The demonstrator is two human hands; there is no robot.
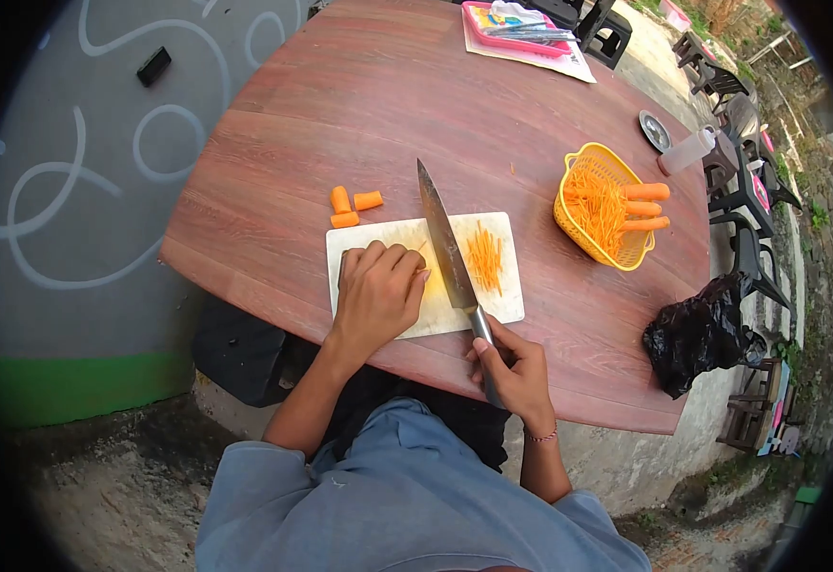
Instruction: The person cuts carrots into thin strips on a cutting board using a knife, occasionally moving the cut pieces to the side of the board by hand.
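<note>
My left hand (378, 291) rests curled on a white cutting board (502, 303), pressing down on a carrot piece that it mostly hides. My right hand (514, 367) grips the handle of a large kitchen knife (440, 238), whose blade lies along the board just right of my left fingers. A small heap of carrot strips (484, 255) lies on the board to the right of the blade. Three short carrot chunks (350, 205) sit on the table beyond the board's far left corner.
A yellow basket (579, 229) with carrot strips and whole carrots stands to the right on the round wooden table (359, 105). A black plastic bag (698, 334) lies at the right edge. A pink tray (521, 38) sits at the far side, chairs beyond.
</note>
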